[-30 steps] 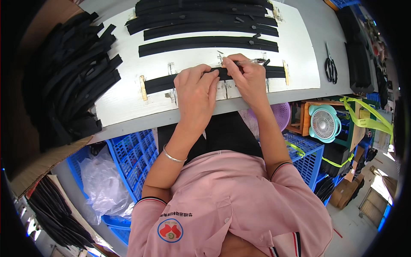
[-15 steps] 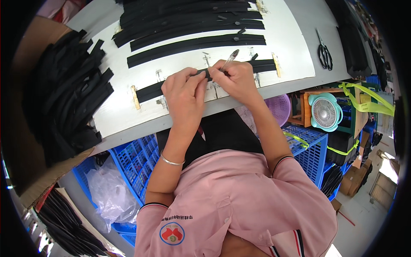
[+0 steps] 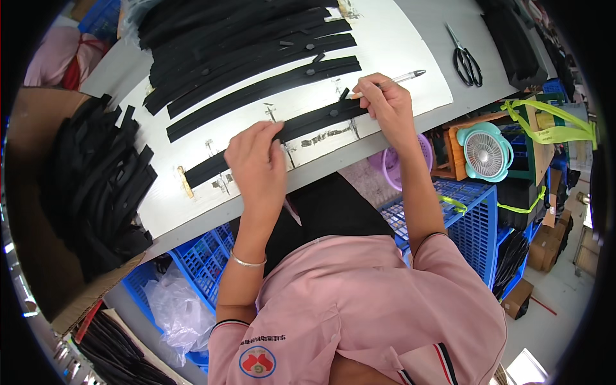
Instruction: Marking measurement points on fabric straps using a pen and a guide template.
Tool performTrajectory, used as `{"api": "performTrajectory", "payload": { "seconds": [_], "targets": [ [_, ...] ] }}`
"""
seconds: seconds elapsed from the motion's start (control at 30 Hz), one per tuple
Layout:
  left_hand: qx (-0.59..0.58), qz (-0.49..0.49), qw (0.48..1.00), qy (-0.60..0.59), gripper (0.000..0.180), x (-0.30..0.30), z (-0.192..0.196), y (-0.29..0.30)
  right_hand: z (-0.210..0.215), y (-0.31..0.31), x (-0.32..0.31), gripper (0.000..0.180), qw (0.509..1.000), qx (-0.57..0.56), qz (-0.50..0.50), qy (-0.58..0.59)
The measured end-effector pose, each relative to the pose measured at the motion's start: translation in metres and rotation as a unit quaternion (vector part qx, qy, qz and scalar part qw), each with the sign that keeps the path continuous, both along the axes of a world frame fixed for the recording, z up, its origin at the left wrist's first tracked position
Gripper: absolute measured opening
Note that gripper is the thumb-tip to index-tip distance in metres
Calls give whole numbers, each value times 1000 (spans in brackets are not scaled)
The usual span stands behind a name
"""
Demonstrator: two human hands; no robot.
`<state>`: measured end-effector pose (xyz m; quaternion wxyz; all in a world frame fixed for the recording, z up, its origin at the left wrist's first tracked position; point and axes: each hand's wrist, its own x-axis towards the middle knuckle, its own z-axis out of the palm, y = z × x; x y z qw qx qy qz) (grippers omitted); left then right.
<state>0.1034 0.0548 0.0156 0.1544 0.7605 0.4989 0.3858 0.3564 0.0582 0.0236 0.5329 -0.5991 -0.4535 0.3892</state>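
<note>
Board (image 3: pixel 398 51) supports strip (image 3: pixel 308 124); unclenched left hand (image 3: pixel 258 157) apparently steadies it, while right hand (image 3: pixel 389 108) clamps pen (image 3: pixel 409 76) at its right end.

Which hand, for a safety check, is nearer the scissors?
Right: the right hand, holding a pen, is left of the scissors; the left hand is farther left, over a black strip.
</note>
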Motion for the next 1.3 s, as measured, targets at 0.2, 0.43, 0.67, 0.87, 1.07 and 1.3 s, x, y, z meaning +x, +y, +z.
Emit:
{"api": "performTrajectory", "payload": {
  "seconds": [0.2,0.43,0.67,0.87,1.07,1.3],
  "targets": [
    [-10,-179,982,-66,30,68,6,18,-1,2,4,23,998,-7,-12,60],
    [-24,-124,992,5,20,78,-1,15,-11,3,-1,19,999,42,-2,4],
    [30,-65,997,8,14,81,-10,15,-17,2,-3,19,995,5,15,-97],
    [50,-45,998,9,9,84,-12,14,-21,3,-6,21,987,9,20,-160],
    [49,-45,998,2,8,84,-12,14,-13,2,-9,20,975,16,25,-222],
    [45,-48,998,-1,8,86,-13,14,-20,-1,-3,21,984,62,1,-167]
  ]
}}
